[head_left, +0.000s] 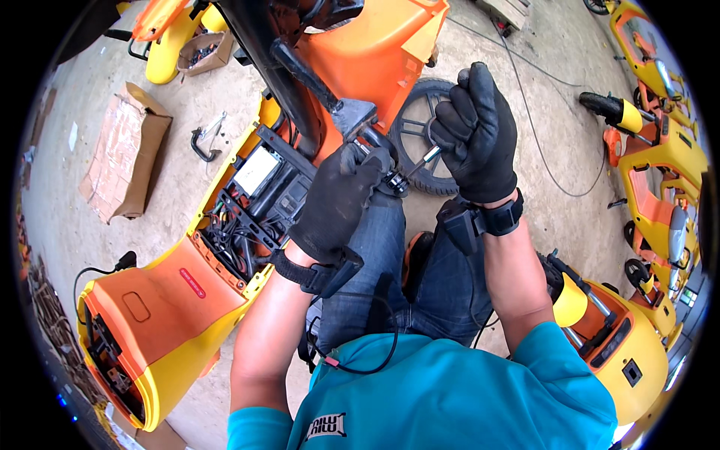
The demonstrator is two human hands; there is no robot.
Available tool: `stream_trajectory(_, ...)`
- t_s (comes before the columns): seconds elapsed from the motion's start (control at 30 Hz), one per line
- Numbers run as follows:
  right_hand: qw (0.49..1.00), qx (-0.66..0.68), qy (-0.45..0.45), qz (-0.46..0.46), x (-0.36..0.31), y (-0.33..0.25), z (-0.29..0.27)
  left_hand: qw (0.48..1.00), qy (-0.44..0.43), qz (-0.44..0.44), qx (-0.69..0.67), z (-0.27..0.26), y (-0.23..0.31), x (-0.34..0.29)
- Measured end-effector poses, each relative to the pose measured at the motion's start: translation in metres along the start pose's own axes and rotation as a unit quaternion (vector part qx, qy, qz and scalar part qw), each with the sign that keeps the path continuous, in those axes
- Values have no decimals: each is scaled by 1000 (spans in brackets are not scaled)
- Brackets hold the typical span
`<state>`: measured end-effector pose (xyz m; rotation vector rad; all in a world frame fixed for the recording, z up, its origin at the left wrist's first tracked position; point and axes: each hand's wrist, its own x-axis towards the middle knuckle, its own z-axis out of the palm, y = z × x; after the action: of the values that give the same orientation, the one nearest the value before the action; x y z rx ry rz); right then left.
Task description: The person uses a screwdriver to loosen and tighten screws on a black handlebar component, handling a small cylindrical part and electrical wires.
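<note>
My right hand point(477, 135), in a black glove, is closed around a screwdriver-like tool point(432, 154). Its handle is hidden in the fist, and its thin shaft slants down-left toward a small black ringed fitting point(396, 182). My left hand point(339, 196), also gloved, has its fingers curled at that fitting, just below the end of a black handlebar point(307, 75). A grey block-shaped piece point(353, 118) sits on the bar directly above the left fingers. Whether the tool's tip touches the fitting I cannot tell.
An orange-yellow scooter body point(176, 292) with exposed wiring point(232, 229) lies to the left. A spoked wheel point(416, 124) rests on the floor behind my hands. Cardboard point(124, 154), a parts box point(206, 54), a cable point(536, 135) and yellow scooters point(664, 176) are around.
</note>
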<state>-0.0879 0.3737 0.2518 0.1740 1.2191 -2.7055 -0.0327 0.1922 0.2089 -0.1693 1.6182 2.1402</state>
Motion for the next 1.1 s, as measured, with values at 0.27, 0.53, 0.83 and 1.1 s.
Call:
stream_trajectory(0.27, 996, -75, -11, -36, -3, -1, 2, 999, 16, 19, 38, 0, -3, 1)
stream_trajectory(0.53, 996, -77, -32, -38, -5, -6, 10, 1000, 25, -2, 16, 1, -1, 0)
stream_trajectory(0.83, 993, -82, -59, -60, -12, -11, 22, 999, 36, -27, -5, 1, -1, -3)
stream_trajectory(1.1, 885, -355, -174, -245, -23, -1, 50, 996, 0, 51, -79, 2, 1, -4)
